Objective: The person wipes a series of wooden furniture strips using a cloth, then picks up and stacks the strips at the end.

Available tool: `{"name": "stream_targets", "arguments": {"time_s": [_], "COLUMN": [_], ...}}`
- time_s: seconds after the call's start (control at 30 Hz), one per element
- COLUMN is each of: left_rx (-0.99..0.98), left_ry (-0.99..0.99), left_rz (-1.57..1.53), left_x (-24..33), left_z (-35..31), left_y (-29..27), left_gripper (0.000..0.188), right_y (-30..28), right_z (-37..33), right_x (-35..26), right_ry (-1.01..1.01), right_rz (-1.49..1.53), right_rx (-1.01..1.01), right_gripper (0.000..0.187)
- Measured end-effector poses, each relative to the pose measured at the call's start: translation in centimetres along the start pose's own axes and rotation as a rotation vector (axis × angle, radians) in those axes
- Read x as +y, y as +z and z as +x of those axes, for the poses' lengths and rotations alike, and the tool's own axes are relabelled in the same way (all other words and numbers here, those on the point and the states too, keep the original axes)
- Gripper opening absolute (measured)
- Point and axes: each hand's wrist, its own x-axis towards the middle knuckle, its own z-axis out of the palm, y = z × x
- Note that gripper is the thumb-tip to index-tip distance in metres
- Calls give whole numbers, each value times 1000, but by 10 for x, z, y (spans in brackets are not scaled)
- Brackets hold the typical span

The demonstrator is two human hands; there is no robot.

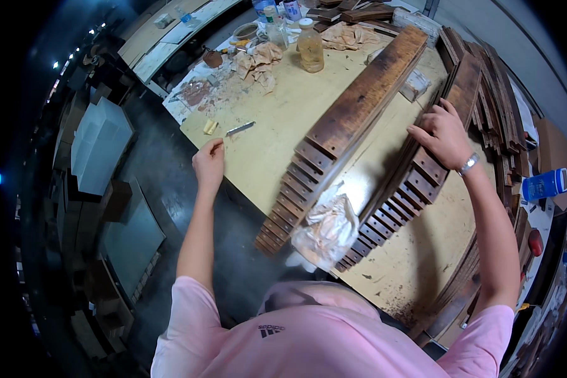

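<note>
Two long stacks of dark brown wooden strips lie slantwise on the pale work table, their near ends stepped and drilled with small holes. My right hand (444, 135) grips the right stack (423, 173), thumb on one side and fingers over the top. The left stack (365, 94) lies apart from both hands. Between the near ends of the stacks is a crumpled white cloth or paper (327, 230). Beyond the table's left edge hangs my left hand (209, 162), fingers curled and pinched; anything inside is hidden. Near it lie a thin dark metal tool (239, 128) and small yellow pieces (210, 127).
A bottle of yellowish liquid (310, 49) stands at the far side beside crumpled brown paper (258, 63). More loose wooden strips (494, 104) are piled along the right. A blue jug (545, 184) sits at far right. Left of the table, a white bin (101, 148) stands low.
</note>
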Motion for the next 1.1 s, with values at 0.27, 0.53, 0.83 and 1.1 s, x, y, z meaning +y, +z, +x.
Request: {"name": "stream_targets", "arguments": {"time_s": [0.27, 0.53, 0.83, 1.1], "left_rx": [43, 89, -201, -203], "left_ry": [-223, -268, 687, 452], "left_rz": [369, 146, -499, -598], "left_x": [-100, -95, 220, 281], "left_z": [106, 92, -113, -153], "left_y": [58, 55, 5, 76], "left_gripper": [34, 36, 38, 32], "right_y": [-4, 4, 10, 3], "right_z": [-1, 1, -3, -2], "right_x": [1, 10, 12, 8], "right_ry": [21, 19, 56, 58], "right_rz": [-15, -4, 1, -32], "right_rx": [-41, -23, -29, -47], "right_gripper": [40, 48, 49, 52]}}
